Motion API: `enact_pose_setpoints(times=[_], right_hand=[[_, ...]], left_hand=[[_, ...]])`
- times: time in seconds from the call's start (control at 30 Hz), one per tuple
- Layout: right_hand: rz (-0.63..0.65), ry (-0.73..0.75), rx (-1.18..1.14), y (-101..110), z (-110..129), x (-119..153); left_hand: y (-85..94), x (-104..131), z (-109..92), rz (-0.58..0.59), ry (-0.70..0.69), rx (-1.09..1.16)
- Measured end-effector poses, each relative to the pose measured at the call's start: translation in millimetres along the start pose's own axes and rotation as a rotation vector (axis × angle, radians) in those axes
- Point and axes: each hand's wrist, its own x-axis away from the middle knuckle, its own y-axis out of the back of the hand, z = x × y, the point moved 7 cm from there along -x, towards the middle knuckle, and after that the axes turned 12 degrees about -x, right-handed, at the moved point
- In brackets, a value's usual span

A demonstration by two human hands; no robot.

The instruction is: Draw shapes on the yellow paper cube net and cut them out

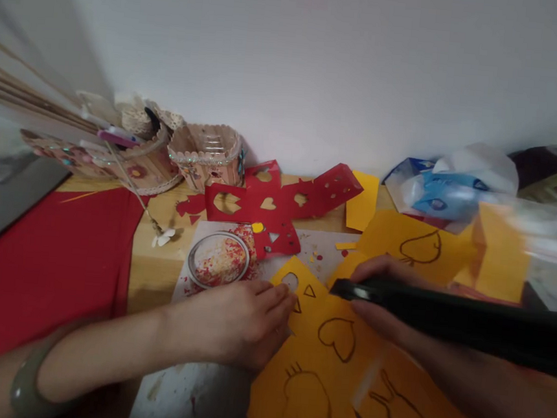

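My left hand (249, 317), fingers bent and close together, presses on the left edge of a yellow paper cutout (306, 341); its thumb is hidden. My right hand (379, 283) is wrapped round a long black tool (425, 313) with a tapered tip. The tip hovers over or touches the paper beside a drawn triangle; which, I cannot tell. Near my left fingers is a round hole in the paper. Dark outlines of a heart, a round face and a rabbit-like shape show lower down. Another yellow sheet (398, 236) with a drawing lies behind my right hand.
A round metal dish (221, 235) holds red and yellow bits, with more scattered around. Behind lie red paper with cutouts (239, 209), decorated stick baskets (208, 154) and a white flower (163, 236). Red sheets (49, 267) lie left; blue-and-white plastic packaging (450, 191) is at right.
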Motion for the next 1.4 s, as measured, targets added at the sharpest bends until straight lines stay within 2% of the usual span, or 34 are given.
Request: enact_pose_setpoints(times=[0.07,0.1,0.2,0.37,0.5,0.6,0.93,1.4], right_hand=[[0.051,-0.031,-0.005,-12.3,-19.4,4.8],[-0.003,-0.018,0.003,-11.3,-24.9,7.1],[0.001,-0.055,0.038,-12.7,-36.1,8.6],[0.069,0.047,0.039,-20.8,-31.7,-10.6],[-0.028,0.157,0.115,-29.5,-34.1,-16.3],[-0.027,0.209,0.171,-35.0,-35.1,-12.0],[0.138,0.178,0.171,-34.4,-36.9,-8.1],[0.179,0.204,0.241,-39.7,-35.7,-5.6]], left_hand=[[2.0,-3.2,-1.4,-0.023,0.028,-0.012],[2.4,-4.6,-2.1,-0.024,0.045,-0.015],[1.9,-7.1,-5.9,-0.008,0.057,-0.022],[-0.6,-6.8,-5.6,0.042,0.06,-0.026],[-0.4,-6.4,-4.4,0.033,0.079,-0.027],[0.8,-6.5,-6.5,0.009,0.098,-0.053],[0.0,-6.1,-10.1,0.028,0.1,-0.079],[1.5,-6.0,-10.8,0.051,0.089,-0.095]])
